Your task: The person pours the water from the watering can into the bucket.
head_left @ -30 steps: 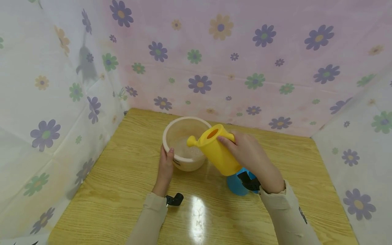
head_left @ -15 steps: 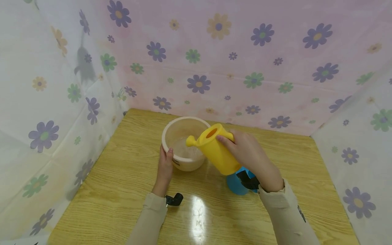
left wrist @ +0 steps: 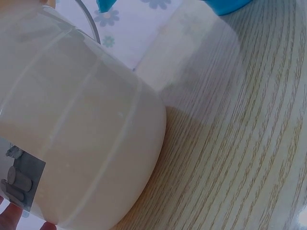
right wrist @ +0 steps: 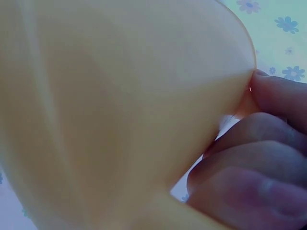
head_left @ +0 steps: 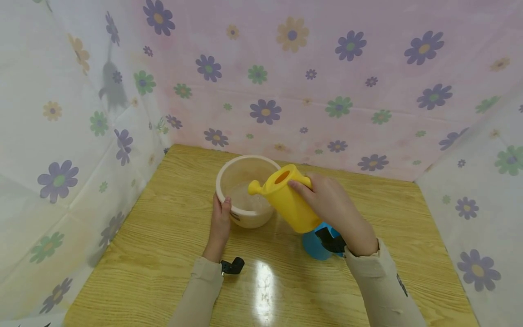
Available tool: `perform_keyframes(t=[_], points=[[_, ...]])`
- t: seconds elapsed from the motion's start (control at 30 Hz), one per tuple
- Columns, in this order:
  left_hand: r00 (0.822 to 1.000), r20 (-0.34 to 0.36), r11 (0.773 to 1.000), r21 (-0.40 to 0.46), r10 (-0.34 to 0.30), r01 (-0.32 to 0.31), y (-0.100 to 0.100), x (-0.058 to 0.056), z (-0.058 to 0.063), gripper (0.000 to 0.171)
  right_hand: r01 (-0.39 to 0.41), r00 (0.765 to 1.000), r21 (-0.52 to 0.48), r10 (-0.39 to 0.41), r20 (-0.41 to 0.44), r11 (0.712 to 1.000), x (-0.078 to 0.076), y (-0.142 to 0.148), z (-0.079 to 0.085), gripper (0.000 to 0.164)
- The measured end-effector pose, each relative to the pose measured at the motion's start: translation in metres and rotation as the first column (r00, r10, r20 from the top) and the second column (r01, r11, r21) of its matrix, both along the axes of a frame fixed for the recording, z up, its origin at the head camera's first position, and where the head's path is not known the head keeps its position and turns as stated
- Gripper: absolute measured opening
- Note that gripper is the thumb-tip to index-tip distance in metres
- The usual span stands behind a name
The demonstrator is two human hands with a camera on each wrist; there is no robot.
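A yellow watering can [head_left: 292, 200] is tilted left in the head view, its spout head over a cream plastic basin [head_left: 252, 221]. My right hand [head_left: 331, 200] grips the can by its handle, thumb near the top opening. In the right wrist view the curled fingers [right wrist: 249, 182] go round the handle, beside the can's large pale-looking body [right wrist: 120, 96]. My left hand [head_left: 222, 222] holds the basin's near-left rim, thumb over the edge. Ripples and what looks like shallow water show on the basin's floor. The basin wall [left wrist: 96, 120], with a printed label [left wrist: 21, 177], fills the left wrist view.
A blue object [head_left: 316, 246] stands on the wooden table [head_left: 171, 254], partly hidden under my right wrist and its black camera mount [head_left: 332, 241]. Flower-print sheets [head_left: 302, 91] enclose the table at the back and both sides.
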State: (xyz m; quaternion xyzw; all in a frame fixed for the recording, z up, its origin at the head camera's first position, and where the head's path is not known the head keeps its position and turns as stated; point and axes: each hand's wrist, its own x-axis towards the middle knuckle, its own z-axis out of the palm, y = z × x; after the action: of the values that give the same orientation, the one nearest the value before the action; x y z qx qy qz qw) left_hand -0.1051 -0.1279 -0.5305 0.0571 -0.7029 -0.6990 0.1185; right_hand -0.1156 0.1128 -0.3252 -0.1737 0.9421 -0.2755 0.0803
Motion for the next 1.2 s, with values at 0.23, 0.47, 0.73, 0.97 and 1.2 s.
perform_keyframes(t=[0.23,0.47,0.73,0.97,1.2], points=[[1.000,-0.021,1.000,0.017,-0.002,0.002,0.000,-0.001,-0.001,0.059,0.013,1.000,0.010,-0.013,0.001,1.000,0.000,-0.001,0.000,0.051],[1.000,-0.027,1.000,0.019,0.003,-0.003,0.001,-0.001,-0.002,0.058,0.010,1.000,0.006,-0.010,-0.004,1.000,0.000,0.000,0.001,0.051],[1.000,0.011,1.000,0.020,-0.015,0.014,0.001,0.005,0.014,0.059,-0.002,1.000,-0.001,0.002,-0.021,1.000,0.000,0.000,0.000,0.050],[1.000,0.014,1.000,0.003,-0.022,0.022,0.004,0.011,0.029,0.061,-0.008,0.999,-0.006,0.007,-0.049,1.000,0.000,0.000,-0.001,0.051],[1.000,0.018,1.000,0.010,-0.005,0.005,0.001,0.001,0.004,0.059,-0.006,0.999,-0.008,0.006,-0.050,1.000,0.000,0.000,-0.001,0.050]])
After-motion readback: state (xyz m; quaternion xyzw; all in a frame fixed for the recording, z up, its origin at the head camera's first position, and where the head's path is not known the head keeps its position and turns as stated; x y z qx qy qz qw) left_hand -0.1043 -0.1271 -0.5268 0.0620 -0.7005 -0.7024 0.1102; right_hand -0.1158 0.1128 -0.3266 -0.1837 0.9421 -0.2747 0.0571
